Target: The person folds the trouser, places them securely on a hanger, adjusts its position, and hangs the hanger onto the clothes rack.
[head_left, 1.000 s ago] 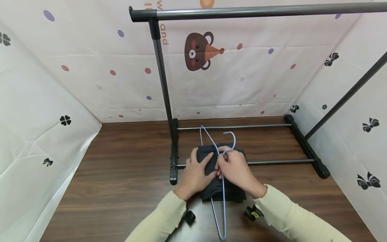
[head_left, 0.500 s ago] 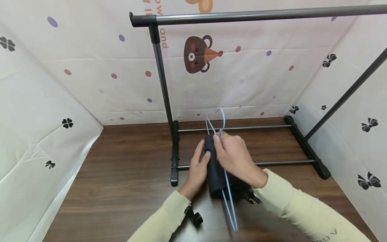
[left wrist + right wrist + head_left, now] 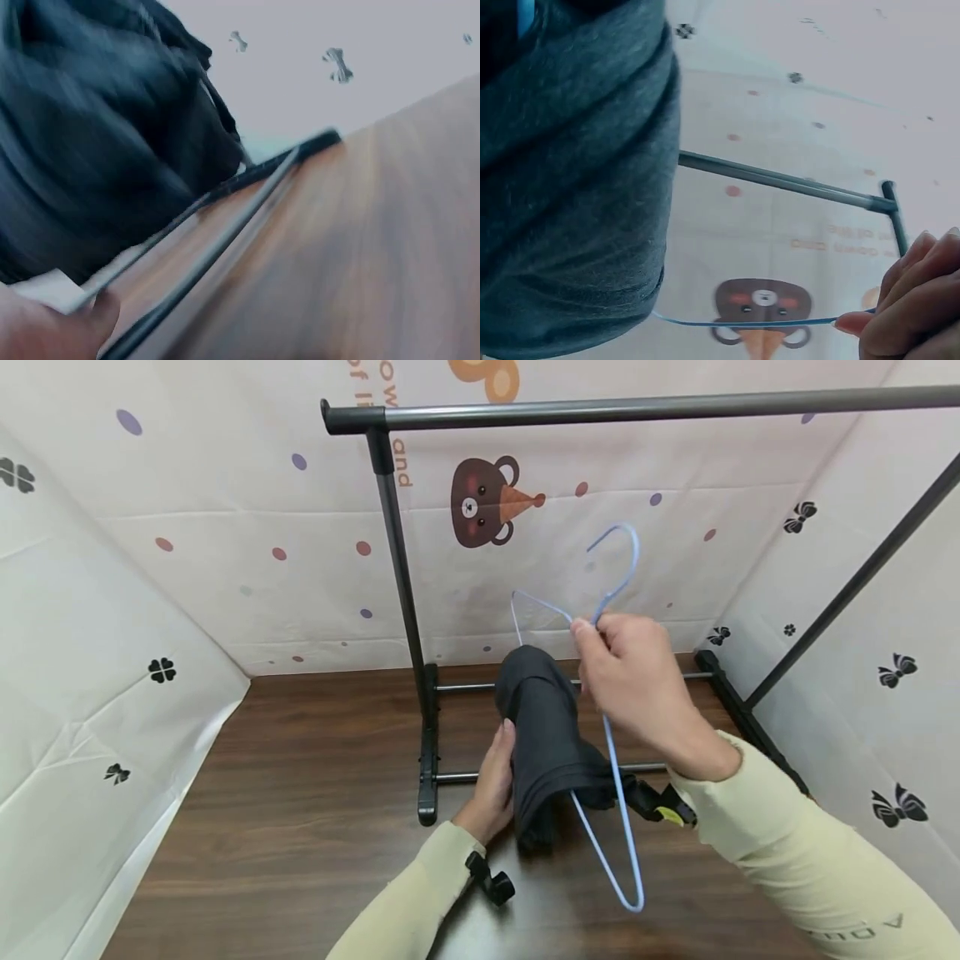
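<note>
My right hand [image 3: 637,685] grips a light blue clothes hanger [image 3: 636,852] just under its hook, which points up. A dark folded garment [image 3: 543,727] hangs over the hanger's bar, raised above the floor. My left hand [image 3: 491,785] touches the garment's left side, its thumb upward and its other fingers mostly hidden. In the right wrist view the draped cloth [image 3: 585,195] fills the left, with my right fingers [image 3: 915,300] curled at the thin hanger wire [image 3: 742,324]. The left wrist view is blurred, the dark cloth [image 3: 97,135] above my left hand [image 3: 52,330].
A garment rack stands ahead: its top rail [image 3: 570,412] crosses high up, its left post [image 3: 399,560] is left of the garment, and its lower bar [image 3: 457,777] runs behind my hands. Wood-look floor [image 3: 315,793] lies below. White printed sheets [image 3: 315,602] form the walls.
The hanger and garment have risen from the floor and shifted right and forward with my right hand. The garment now drapes over the bar. My left hand has slid from its top to its side.
</note>
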The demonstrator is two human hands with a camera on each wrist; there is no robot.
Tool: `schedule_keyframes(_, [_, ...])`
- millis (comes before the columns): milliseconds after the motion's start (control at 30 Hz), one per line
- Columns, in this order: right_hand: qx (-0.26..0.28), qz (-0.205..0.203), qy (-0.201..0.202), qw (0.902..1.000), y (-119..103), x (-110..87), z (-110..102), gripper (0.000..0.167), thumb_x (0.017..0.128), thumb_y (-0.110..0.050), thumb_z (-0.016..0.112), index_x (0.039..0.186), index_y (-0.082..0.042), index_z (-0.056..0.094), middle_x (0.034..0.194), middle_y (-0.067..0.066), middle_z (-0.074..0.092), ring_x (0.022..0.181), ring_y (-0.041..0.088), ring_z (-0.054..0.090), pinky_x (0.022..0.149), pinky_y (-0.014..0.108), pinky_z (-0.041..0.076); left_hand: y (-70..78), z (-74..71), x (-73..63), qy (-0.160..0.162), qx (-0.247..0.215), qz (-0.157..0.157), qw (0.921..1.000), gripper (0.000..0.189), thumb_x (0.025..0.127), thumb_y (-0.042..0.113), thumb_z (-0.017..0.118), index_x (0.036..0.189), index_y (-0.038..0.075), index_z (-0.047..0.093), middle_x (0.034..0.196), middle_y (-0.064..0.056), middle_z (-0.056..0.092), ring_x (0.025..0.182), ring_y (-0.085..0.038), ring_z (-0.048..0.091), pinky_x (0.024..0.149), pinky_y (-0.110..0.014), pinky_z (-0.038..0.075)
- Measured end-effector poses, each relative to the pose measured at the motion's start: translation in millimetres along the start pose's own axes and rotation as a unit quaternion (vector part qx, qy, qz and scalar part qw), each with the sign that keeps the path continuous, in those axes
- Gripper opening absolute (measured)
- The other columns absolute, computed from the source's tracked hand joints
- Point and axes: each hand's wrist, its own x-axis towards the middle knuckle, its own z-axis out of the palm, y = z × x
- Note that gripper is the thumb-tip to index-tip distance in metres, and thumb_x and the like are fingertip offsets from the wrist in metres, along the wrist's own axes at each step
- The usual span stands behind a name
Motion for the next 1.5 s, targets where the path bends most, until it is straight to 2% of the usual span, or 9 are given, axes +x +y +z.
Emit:
schedule_keyframes(133, [0.042,0.011,0.007,0.999,-9.9,9.6,-11.1,0.05,0.11,-0.028,0.05,0.068,-0.004,0.061,0.052,0.003,0.058,0.046,0.023,0.052,0.048,0.034,0.039,-1.7,5.6,-1.5,-0.008,-0.155,-0.084,0.9843,0.098,0.09,0.089,0.038,0.16,0.021,0.038,0.155,0.003,0.052,0.137,-0.012,0.052,0.117,-0.027,0.04])
schedule_keyframes(333, [0.102,0.046,0.007,0.9937,-20.3,16.7,-21.3,0.044,0.11,-0.03,0.05,0.083,-0.001,0.067,0.052,0.002,0.055,0.042,0.024,0.048,0.039,0.035,0.038,-0.4,24.8,2.9,-0.077,-0.361,-0.026,0.929,0.064,0.091,0.079,0.05,0.109,0.021,0.068,0.105,0.009,0.073,0.098,-0.004,0.068,0.088,-0.017,0.053])
schedule_keyframes(400, [0.114,0.059,0.007,0.9917,-21.2,16.9,-24.3,0.041,0.11,-0.032,0.051,0.092,0.0,0.07,0.053,0.001,0.054,0.041,0.023,0.047,0.036,0.035,0.037,3.4,30.2,4.8,-0.111,-0.404,-0.022,0.9079,0.06,0.09,0.077,0.054,0.096,0.019,0.069,0.093,0.009,0.073,0.087,-0.005,0.069,0.081,-0.018,0.054])
schedule_keyframes(533, [0.126,0.07,0.009,0.9895,-18.7,17.1,-26.5,0.036,0.11,-0.032,0.051,0.107,-0.002,0.072,0.053,-0.001,0.054,0.04,0.02,0.046,0.036,0.034,0.037,12.7,34.6,4.3,-0.148,-0.402,-0.058,0.9016,0.076,0.085,0.087,0.052,0.109,0.017,0.07,0.105,0.001,0.074,0.102,-0.017,0.073,0.091,-0.031,0.058])
schedule_keyframes(733, [0.114,0.057,-0.022,0.9917,-8.9,18.8,-24.1,0.035,0.11,-0.029,0.05,0.108,-0.001,0.072,0.049,-0.004,0.052,0.047,0.018,0.047,0.042,0.032,0.037,22.0,25.5,3.2,-0.095,-0.403,0.009,0.9103,0.054,0.103,0.064,0.047,0.112,0.018,0.074,0.106,0.001,0.075,0.1,-0.012,0.072,0.09,-0.025,0.057])
schedule_keyframes(867, [0.081,0.037,-0.032,0.9955,-9.7,21.7,-29.3,0.037,0.111,-0.028,0.049,0.1,-0.001,0.072,0.048,-0.001,0.048,0.047,0.02,0.044,0.043,0.033,0.032,26.7,16.9,2.8,-0.054,-0.325,0.019,0.9438,0.038,0.101,0.058,0.058,0.107,0.022,0.069,0.101,0.012,0.071,0.094,-0.002,0.066,0.087,-0.016,0.052])
schedule_keyframes(1033, [-0.021,-0.001,-0.014,0.9997,-21.5,33.8,-37.1,0.047,0.109,-0.022,0.05,0.066,-0.005,0.055,0.047,-0.003,0.037,0.042,0.016,0.036,0.042,0.028,0.027,26.7,11.1,-2.6,0.072,-0.1,-0.012,0.9923,0.072,0.093,0.073,0.061,0.139,0.017,0.059,0.132,0.007,0.066,0.113,-0.004,0.064,0.098,-0.02,0.051])
schedule_keyframes(1167, [-0.06,0.007,-0.022,0.9979,-31.5,42.0,-42.1,0.047,0.109,-0.022,0.05,0.065,-0.005,0.052,0.049,-0.004,0.032,0.042,0.016,0.035,0.042,0.028,0.026,28.6,15.1,-8.7,0.126,-0.03,-0.03,0.9911,0.09,0.094,0.079,0.051,0.152,0.012,0.05,0.151,-0.004,0.057,0.129,-0.015,0.061,0.115,-0.032,0.046])
schedule_keyframes(1500, [-0.034,0.053,-0.001,0.998,-35.8,51.3,-55.5,0.049,0.109,-0.027,0.053,0.065,-0.005,0.049,0.049,-0.006,0.031,0.041,0.014,0.03,0.041,0.028,0.024,44.5,29.1,-10.8,-0.029,-0.174,-0.087,0.9804,0.091,0.089,0.087,0.048,0.15,0.019,0.05,0.13,0.01,0.068,0.113,-0.001,0.066,0.101,-0.018,0.051])
